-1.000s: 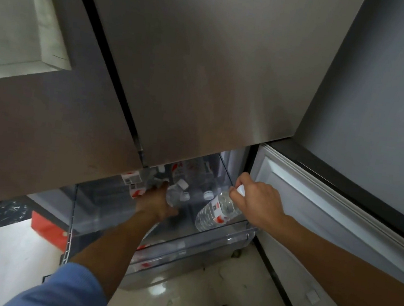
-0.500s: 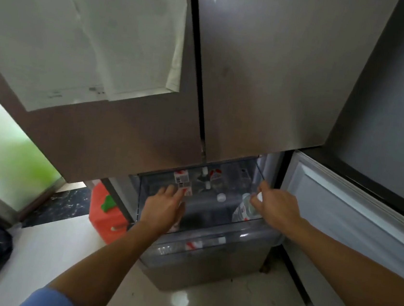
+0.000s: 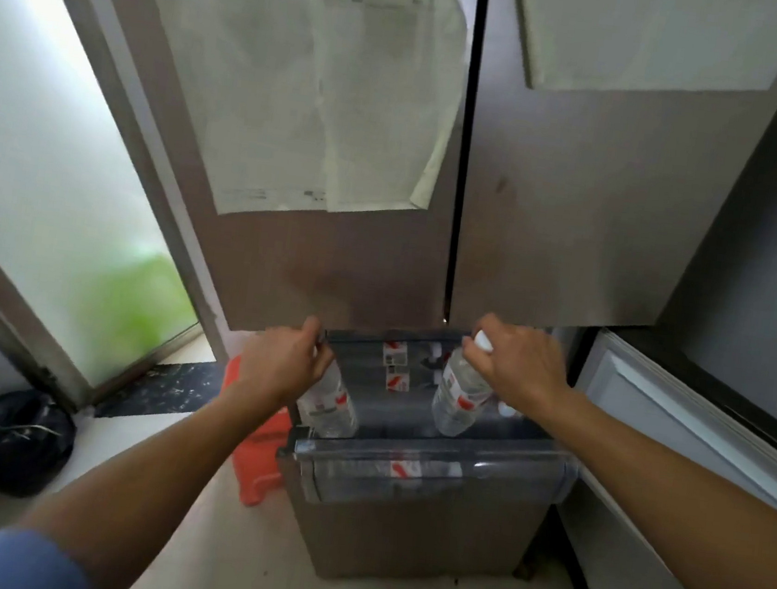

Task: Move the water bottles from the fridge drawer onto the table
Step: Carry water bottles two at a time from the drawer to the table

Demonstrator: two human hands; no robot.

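The fridge drawer (image 3: 430,463) stands pulled open below the two upper fridge doors. My left hand (image 3: 284,362) grips the top of a clear water bottle (image 3: 330,406) with a red and white label, held upright above the drawer's left side. My right hand (image 3: 521,367) holds a second water bottle (image 3: 456,401) by its white-capped neck over the drawer's right side. More labelled bottles (image 3: 395,365) lie inside the drawer, and one lies behind its clear front wall (image 3: 405,469).
Papers (image 3: 313,92) hang on the left fridge door. An open white inner fridge door (image 3: 681,424) stands to the right. A red object (image 3: 256,463) sits on the floor left of the drawer, a black bag (image 3: 7,437) further left by a frosted glass door (image 3: 53,159).
Both hands have risen out of the drawer, each lifting a bottle upright. The view has pulled back and up, showing more of the fridge doors and floor.
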